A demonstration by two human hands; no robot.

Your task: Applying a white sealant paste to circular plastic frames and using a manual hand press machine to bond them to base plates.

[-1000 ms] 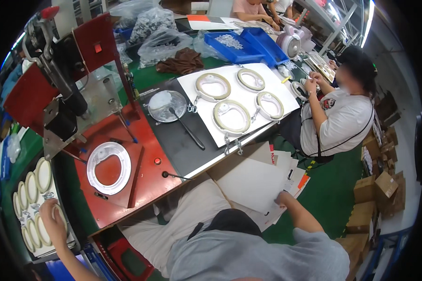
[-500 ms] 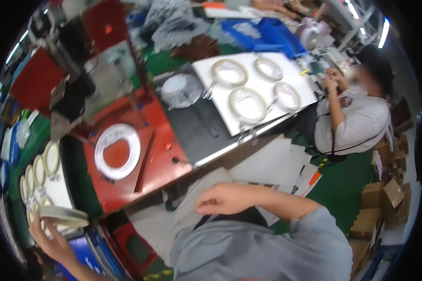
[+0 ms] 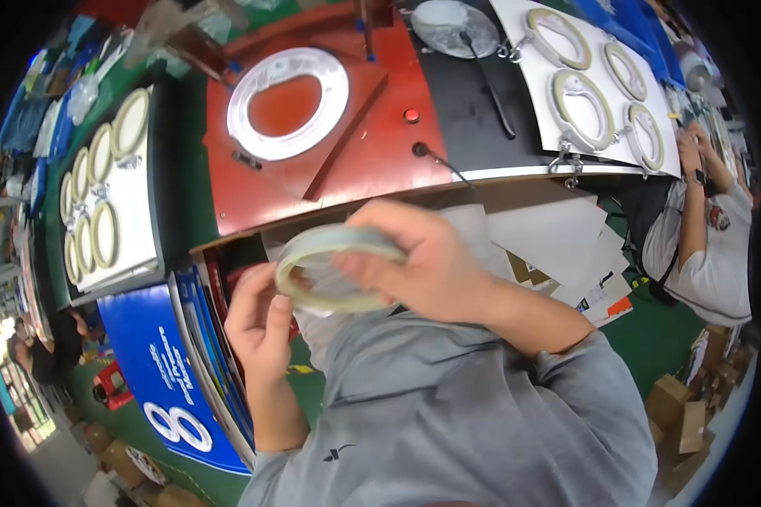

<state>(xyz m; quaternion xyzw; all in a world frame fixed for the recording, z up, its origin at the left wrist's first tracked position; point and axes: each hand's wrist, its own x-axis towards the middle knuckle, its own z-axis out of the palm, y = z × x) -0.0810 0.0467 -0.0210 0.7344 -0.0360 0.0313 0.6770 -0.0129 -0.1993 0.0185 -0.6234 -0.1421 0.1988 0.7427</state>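
Ring (image 3: 321, 301): in front of red table (image 3: 376, 173) | right hand (image 3: 435, 262): fingers clamped on rim | left hand (image 3: 260, 328): at rim, finger grip I cannot tell | probably light, stiff; hold gently by rim

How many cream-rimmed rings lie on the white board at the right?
4: the upper-left ring, upper-right ring, lower-left ring and lower-right ring. None there appears hidden. The held ring, in the right hand, is not counted.
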